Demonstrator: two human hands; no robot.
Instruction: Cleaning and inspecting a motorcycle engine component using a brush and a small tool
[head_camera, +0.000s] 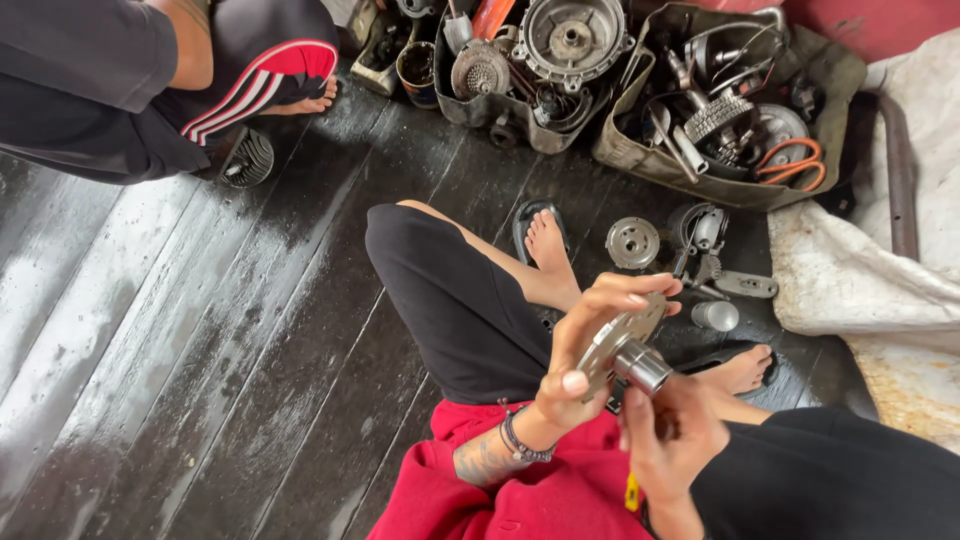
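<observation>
Two hands at work, near centre: our left hand (590, 345) closes round the rim of a metal disc (618, 335); our right hand (668, 432) grips a steel socket (640, 366) against it. Both look heavy, rigid, probably greasy; the rim seems the safest hold.

- Looks like an informal engine-repair workshop, run at floor level.
- Dark, oil-stained plank floor (230, 330) underfoot.
- Grimy bins (720, 100) crammed with gears, housings and sprockets.
- Loose metal parts (633, 242) scattered beside sandalled feet, stained cloth (860, 270) alongside.
</observation>
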